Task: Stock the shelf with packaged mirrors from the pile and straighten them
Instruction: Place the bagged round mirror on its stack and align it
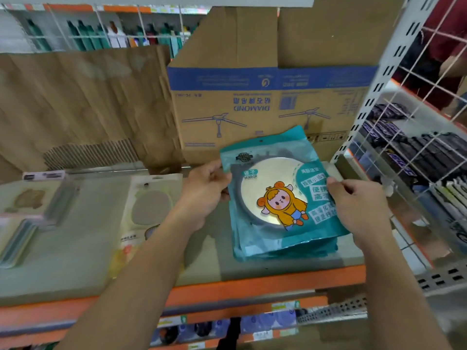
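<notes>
Both hands hold one teal mirror pack (pixel 275 188) over the right end of the shelf (pixel 222 271). The left hand (pixel 204 195) grips the pack's left edge w/ fingers curled round it. The right hand (pixel 358 205) pinches the right edge, thumb on the front & the other fingers hidden behind. The pack faces up & is a bit tilted, its top end toward the back of the shelf. It shows a round mirror, a cartoon kid in a yellow hood & the word MIRROR.

Under it lies a pile of teal packs (pixel 285 251), same kind, flat, near the shelf's front right corner. The held pack's low end is just over the pile; can't tell if they touch.

At the back edge, behind the packs, stands a big cardboard box (pixel 265 104) w/ a blue band & upside-down print. Left of it a brown cardboard sheet (pixel 83 104) runs along the back. In the middle of the shelf, just left of the left arm, a beige pack (pixel 149 198) lies flat. At the left end are pink & green flat packs (pixel 30 210), too blurry to read. The shelf's front edge is orange.

Past the right end is a white wire grid (pixel 417 117) w/ dark packs (pixel 434 152) behind it.
</notes>
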